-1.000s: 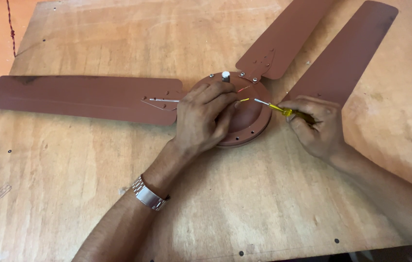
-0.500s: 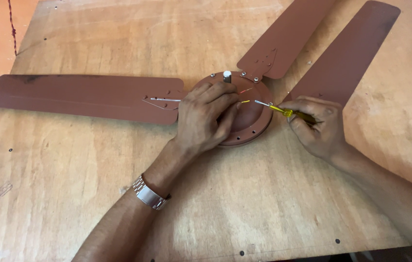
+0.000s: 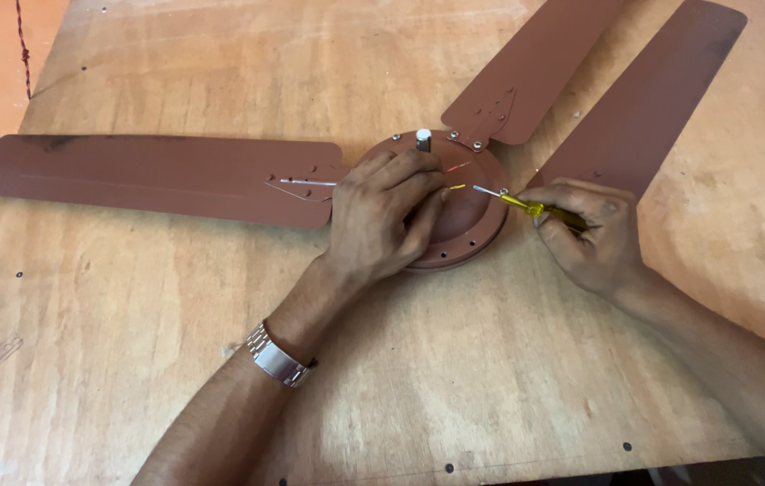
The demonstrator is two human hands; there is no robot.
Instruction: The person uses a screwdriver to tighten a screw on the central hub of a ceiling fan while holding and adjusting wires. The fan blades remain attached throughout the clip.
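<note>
Nothing has shifted since a moment ago: both my hands sit where they were. My left hand (image 3: 381, 216) lies spread, clasping nothing, over the round brown metal motor hub (image 3: 463, 225) of the dismantled ceiling fan. My right hand (image 3: 594, 234), beside the hub's right rim, pinches a yellow-handled screwdriver (image 3: 526, 205), tip at the rim. Two brown blades (image 3: 162, 175) are attached; a third lies loose, all on the worn plywood tabletop (image 3: 454, 378) beside an orange wall
</note>
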